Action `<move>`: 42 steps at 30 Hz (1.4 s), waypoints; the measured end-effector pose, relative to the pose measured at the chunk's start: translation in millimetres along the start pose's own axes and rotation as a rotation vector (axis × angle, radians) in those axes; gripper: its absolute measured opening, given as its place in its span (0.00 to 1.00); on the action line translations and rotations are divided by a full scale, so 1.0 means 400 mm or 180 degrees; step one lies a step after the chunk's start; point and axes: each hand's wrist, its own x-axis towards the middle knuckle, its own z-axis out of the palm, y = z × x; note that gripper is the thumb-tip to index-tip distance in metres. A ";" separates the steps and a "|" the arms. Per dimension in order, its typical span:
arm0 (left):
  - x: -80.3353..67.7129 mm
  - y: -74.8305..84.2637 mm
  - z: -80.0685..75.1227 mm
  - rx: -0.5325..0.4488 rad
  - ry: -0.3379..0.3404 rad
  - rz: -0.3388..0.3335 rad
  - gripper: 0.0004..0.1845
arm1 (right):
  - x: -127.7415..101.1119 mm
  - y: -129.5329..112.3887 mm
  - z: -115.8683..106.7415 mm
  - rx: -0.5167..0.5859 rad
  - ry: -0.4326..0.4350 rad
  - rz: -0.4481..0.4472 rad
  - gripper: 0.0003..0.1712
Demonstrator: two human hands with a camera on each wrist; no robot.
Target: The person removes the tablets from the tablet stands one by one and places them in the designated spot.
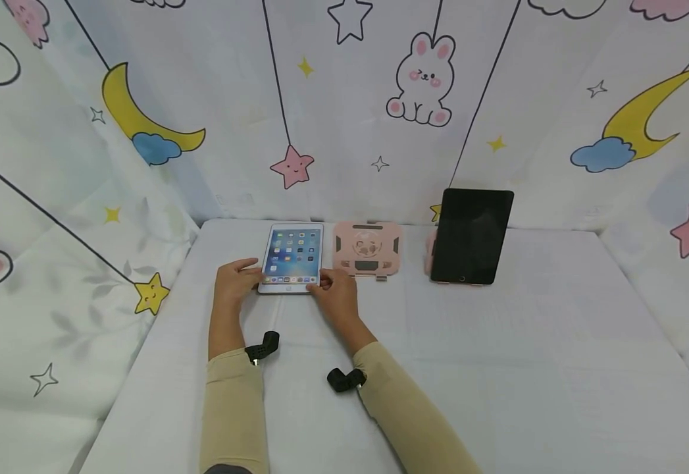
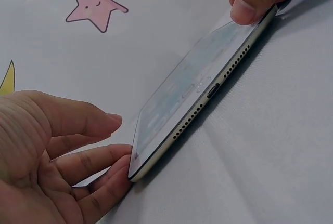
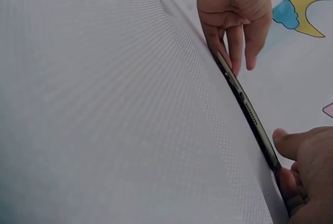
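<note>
A white tablet (image 1: 292,253) with its screen lit and app icons showing lies on the table, home button toward me. My left hand (image 1: 236,284) is at its left edge; in the left wrist view the fingers (image 2: 99,164) touch the side while the thumb stays off the screen. At the near right corner, my right hand (image 1: 338,296) pinches the tablet, thumb over the front and fingers at the edge. The near edge, with its charging port (image 2: 213,90) and speaker holes, faces the left wrist camera. In the right wrist view the tablet (image 3: 250,112) appears edge-on.
Right of the tablet lies a pink case (image 1: 368,249) with dark cut-outs. Farther right, a black tablet (image 1: 471,237) with a dark screen stands propped up, something pink behind it. A white cloth covers the table (image 1: 498,368), and a cartoon-printed curtain (image 1: 356,99) hangs behind.
</note>
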 end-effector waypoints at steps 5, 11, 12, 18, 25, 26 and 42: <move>-0.009 0.013 0.010 0.0087 -0.0180 0.0024 0.30 | -0.007 0.005 -0.018 -0.0071 0.0071 -0.0069 0.18; -0.022 0.039 0.026 0.0341 -0.0231 0.0222 0.34 | -0.011 0.010 -0.040 0.0071 0.0074 0.0025 0.16; -0.024 0.045 0.031 0.0344 -0.0182 0.0268 0.35 | -0.010 0.013 -0.043 0.0188 0.0105 0.0061 0.16; -0.038 0.088 0.085 -0.0240 0.0227 0.0687 0.38 | -0.004 0.019 -0.088 0.0881 0.0573 -0.0159 0.14; -0.091 0.172 0.165 -0.0896 0.0270 0.1417 0.36 | 0.019 -0.019 -0.219 0.1083 0.1028 -0.0778 0.14; -0.103 0.185 0.176 -0.0922 0.0223 0.1542 0.35 | 0.024 -0.025 -0.241 0.1082 0.1082 -0.0828 0.14; -0.219 0.309 0.478 -0.1635 -0.0264 0.2336 0.23 | 0.048 -0.016 -0.554 0.1027 0.1877 -0.0927 0.15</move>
